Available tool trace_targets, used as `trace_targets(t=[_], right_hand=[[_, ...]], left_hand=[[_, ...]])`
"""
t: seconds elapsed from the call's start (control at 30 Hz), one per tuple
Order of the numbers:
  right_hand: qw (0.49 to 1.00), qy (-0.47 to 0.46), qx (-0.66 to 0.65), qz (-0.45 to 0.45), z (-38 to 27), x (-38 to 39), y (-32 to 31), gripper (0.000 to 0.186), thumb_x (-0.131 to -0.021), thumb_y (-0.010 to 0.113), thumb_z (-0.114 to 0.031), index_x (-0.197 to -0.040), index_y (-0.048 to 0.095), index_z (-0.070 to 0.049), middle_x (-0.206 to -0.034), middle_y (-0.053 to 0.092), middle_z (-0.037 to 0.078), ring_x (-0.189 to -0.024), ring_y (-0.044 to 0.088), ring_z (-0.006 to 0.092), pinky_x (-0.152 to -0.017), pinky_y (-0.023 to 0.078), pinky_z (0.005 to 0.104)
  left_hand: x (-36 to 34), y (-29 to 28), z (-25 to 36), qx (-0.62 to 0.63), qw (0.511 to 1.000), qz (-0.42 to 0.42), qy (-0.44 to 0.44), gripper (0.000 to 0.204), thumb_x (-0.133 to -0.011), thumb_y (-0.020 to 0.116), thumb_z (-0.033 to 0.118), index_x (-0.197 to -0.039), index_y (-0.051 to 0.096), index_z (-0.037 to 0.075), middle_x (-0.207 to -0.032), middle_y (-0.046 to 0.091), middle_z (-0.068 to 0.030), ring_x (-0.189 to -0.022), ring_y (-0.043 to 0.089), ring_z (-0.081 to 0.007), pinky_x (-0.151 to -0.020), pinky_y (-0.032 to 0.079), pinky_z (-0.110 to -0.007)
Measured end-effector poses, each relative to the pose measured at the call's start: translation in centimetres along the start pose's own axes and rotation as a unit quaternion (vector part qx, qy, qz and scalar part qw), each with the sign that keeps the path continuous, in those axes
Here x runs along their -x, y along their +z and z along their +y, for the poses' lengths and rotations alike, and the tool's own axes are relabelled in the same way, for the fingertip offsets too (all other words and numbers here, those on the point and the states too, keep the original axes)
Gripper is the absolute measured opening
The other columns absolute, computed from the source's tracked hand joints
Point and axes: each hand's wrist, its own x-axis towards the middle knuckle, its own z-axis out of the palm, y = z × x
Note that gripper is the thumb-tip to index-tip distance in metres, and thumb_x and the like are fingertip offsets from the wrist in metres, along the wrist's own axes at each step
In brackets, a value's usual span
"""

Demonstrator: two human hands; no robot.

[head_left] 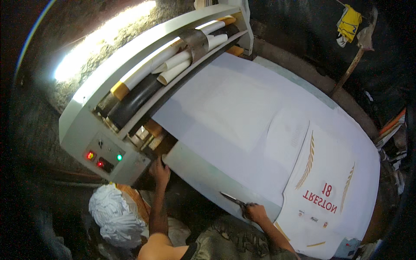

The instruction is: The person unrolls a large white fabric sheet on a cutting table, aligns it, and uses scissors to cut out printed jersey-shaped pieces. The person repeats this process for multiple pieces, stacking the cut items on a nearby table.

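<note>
My right hand (256, 212) is closed around the dark handles of a pair of scissors (233, 198), over the near edge of the table. The blades point left and away from me. My left hand (160, 172) reaches to the table's left corner beside the machine; its fingers look closed at a small dark part I cannot make out. A broad sheet of white paper (225, 117) covers most of the table (195, 171). On its right part lies a white printed jersey panel (320, 182) with red markings and gold leaf patterns.
At the left stands a roller press (151, 43) with rolls of paper (177, 65) and a control panel (104, 154) with lit indicators. A bundle of white cloth (115, 214) sits below it. A yellow cloth (349, 22) hangs near a wooden pole (349, 71) at the far right.
</note>
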Motion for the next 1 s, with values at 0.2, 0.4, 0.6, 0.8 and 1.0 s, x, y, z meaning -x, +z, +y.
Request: trace_targets(t=[0.2,0.4,0.6,0.8,1.0], right_hand=[[0.975,0.131,-0.099,0.151,-1.8,5.4,1.5,0.036,-0.080,0.065,-0.031,-0.107,0.061,-0.007,-0.098,0.065,0.012,-0.092,0.062,0.0310,-0.077,0.051,0.0423],[0.516,0.575,-0.042,0.634,1.2,15.9,18.1,0.054,-0.080,0.075,-0.027,-0.113,0.045,0.003,-0.082,0.051,0.010,-0.074,0.051,0.0190,-0.063,0.046,0.0344],[0.063,0.493,-0.658,0.566,2.8,20.5,21.9,0.041,-0.087,0.062,-0.048,-0.099,0.056,-0.009,-0.080,0.055,0.001,-0.056,0.042,0.0135,-0.054,0.038,0.0332],[0.056,0.528,-0.582,0.616,3.3,19.0,16.6,0.024,-0.086,0.065,-0.022,-0.101,0.057,-0.004,-0.083,0.060,0.007,-0.071,0.061,0.0200,-0.053,0.047,0.0353],[0.004,0.542,-0.603,0.585,3.9,21.3,14.8,0.007,-0.089,0.059,-0.009,-0.090,0.055,-0.003,-0.077,0.059,0.008,-0.061,0.056,0.0170,-0.048,0.048,0.0315]], left_hand=[[-29.7,-3.0,14.9,0.000,0.996,0.084,0.039,0.085,-0.083,0.066,0.029,-0.148,0.014,0.010,-0.138,0.041,-0.0221,-0.129,0.037,-0.0400,-0.105,0.017,-0.066],[-41.8,-0.6,17.0,0.211,0.966,0.146,0.015,0.097,-0.074,0.077,0.016,-0.147,0.014,0.006,-0.140,0.038,-0.0221,-0.128,0.039,-0.0370,-0.107,0.028,-0.050],[-42.0,-1.9,15.5,0.315,0.925,0.197,0.081,0.089,-0.075,0.075,0.009,-0.143,0.019,0.004,-0.136,0.039,-0.0230,-0.123,0.043,-0.0337,-0.104,0.033,-0.041],[-31.8,-9.8,19.4,0.207,0.883,0.323,0.270,0.078,-0.078,0.072,0.017,-0.139,0.025,0.003,-0.132,0.041,-0.0224,-0.117,0.046,-0.0337,-0.101,0.035,-0.042],[-12.9,-18.8,20.4,0.158,0.818,0.498,0.240,0.068,-0.082,0.069,0.024,-0.134,0.032,0.003,-0.127,0.044,-0.0217,-0.112,0.048,-0.0337,-0.098,0.037,-0.043]])
